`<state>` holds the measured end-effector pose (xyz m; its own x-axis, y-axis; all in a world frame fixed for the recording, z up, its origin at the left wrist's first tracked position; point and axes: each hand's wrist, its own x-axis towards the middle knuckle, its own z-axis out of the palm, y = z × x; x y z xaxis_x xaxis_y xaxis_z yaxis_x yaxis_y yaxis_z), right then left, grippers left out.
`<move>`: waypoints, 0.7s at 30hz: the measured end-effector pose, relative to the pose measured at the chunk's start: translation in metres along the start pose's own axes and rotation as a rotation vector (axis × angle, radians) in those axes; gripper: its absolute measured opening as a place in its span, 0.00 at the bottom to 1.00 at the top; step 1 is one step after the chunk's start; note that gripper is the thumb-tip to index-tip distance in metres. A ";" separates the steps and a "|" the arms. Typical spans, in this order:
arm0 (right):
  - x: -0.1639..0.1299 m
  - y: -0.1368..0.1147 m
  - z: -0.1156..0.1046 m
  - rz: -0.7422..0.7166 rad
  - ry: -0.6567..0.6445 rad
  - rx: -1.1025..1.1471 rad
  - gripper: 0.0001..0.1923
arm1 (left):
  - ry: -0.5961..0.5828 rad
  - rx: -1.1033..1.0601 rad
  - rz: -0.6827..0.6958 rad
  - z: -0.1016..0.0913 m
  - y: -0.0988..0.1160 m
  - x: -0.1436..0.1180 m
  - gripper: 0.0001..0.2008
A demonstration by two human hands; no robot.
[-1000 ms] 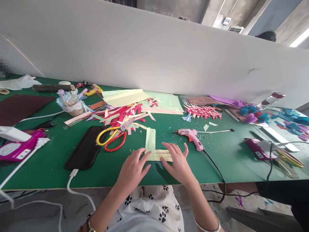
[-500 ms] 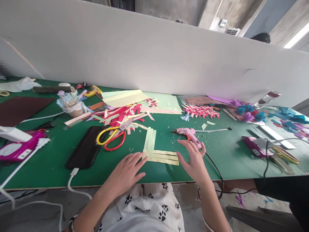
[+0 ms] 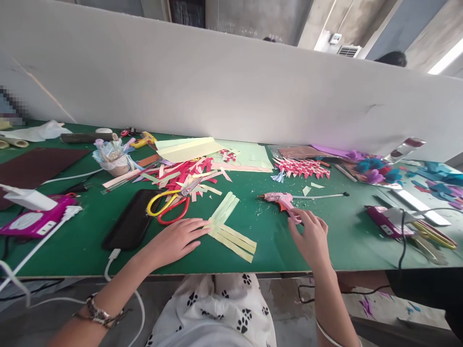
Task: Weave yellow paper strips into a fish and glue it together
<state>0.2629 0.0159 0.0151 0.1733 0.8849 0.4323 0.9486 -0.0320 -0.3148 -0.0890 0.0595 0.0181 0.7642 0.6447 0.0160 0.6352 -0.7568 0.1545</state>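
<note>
My left hand (image 3: 173, 239) lies flat, fingers spread, pinning the corner of the pale yellow paper strips (image 3: 227, 226) on the green tabletop (image 3: 275, 241). My right hand (image 3: 311, 236) curls its fingers onto the pink glue gun (image 3: 284, 201) handle. Scissors (image 3: 170, 205), a black phone (image 3: 130, 219) and pink paper scraps (image 3: 184, 173) crowd the left.

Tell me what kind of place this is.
Likely a paper-craft workbench in a shared workshop: a long green table strewn with paper strips, scissors and a pink glue gun, with a white partition behind.
</note>
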 end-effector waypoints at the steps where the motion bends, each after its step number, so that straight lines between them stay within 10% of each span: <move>1: 0.001 0.004 0.004 0.018 0.002 -0.063 0.14 | 0.000 -0.013 -0.005 0.000 -0.001 0.001 0.18; 21: 0.015 0.044 0.051 0.107 -0.040 -0.112 0.15 | -0.010 0.005 -0.174 -0.004 0.012 0.020 0.20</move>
<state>0.2941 0.0515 -0.0354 0.2666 0.8913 0.3669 0.9492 -0.1767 -0.2605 -0.0666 0.0639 0.0246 0.6436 0.7651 -0.0200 0.7586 -0.6342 0.1492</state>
